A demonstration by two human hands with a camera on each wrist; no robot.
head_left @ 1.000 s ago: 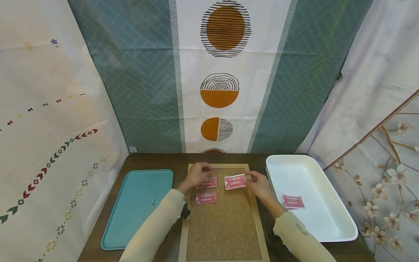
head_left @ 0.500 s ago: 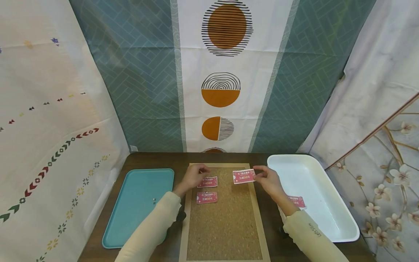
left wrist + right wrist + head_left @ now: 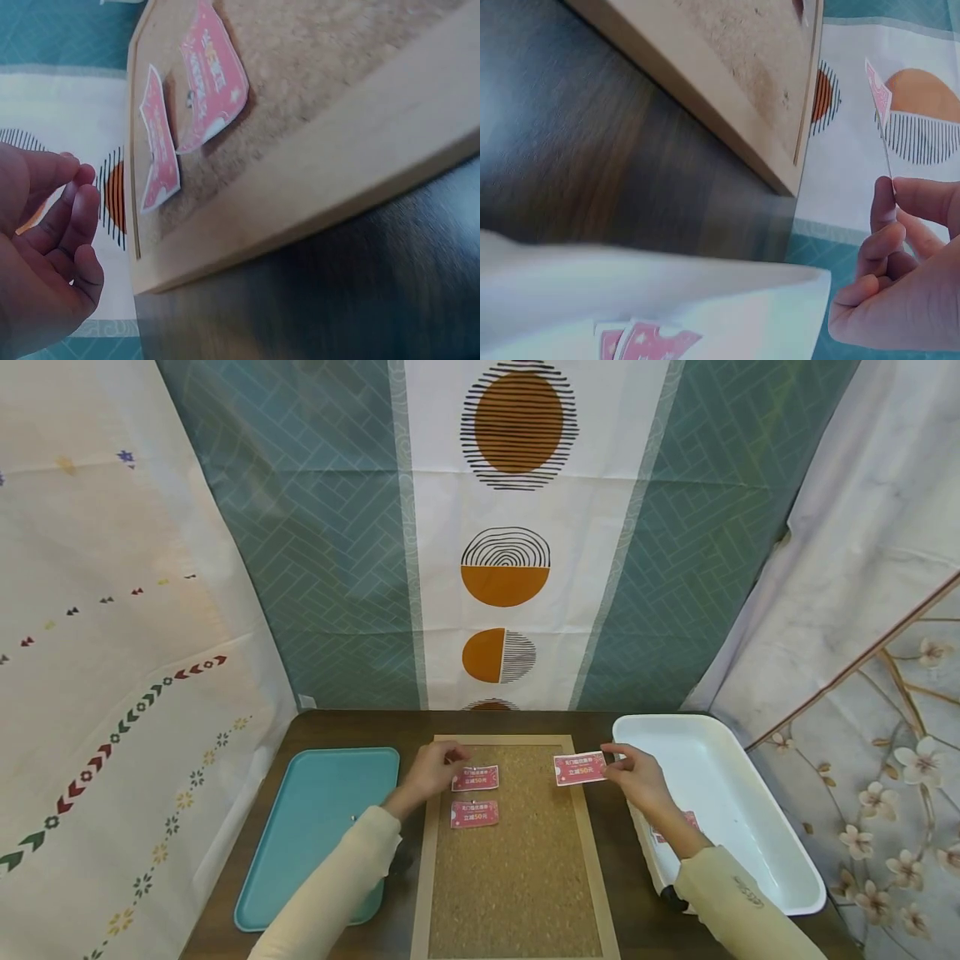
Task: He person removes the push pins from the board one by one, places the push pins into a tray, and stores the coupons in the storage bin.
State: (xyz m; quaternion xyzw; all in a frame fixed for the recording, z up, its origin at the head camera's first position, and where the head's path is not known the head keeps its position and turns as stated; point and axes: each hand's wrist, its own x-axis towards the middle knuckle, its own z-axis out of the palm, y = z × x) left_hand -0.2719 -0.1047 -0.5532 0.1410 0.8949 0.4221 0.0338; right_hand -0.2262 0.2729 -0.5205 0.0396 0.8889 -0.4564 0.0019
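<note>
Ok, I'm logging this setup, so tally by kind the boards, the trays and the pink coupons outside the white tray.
Cork board: 1
Trays: 2 (1 teal, 1 white)
Pink coupons: 3 (2 on the board, 1 in the right hand)
Total: 6

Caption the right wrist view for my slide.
A right hand pinches a pink rectangular paper coupon near a deep white tray.

A dark table (image 3: pixel 626 877) has a green cloth (image 3: pixel 322 552) hanging behind it. The cloth's central white panel (image 3: pixel 502 506) bears orange circles and black lines. Side cloths: left (image 3: pixel 150 635), white, with geometric borders; right (image 3: pixel 915 710), pale, with blossom branches.
</note>
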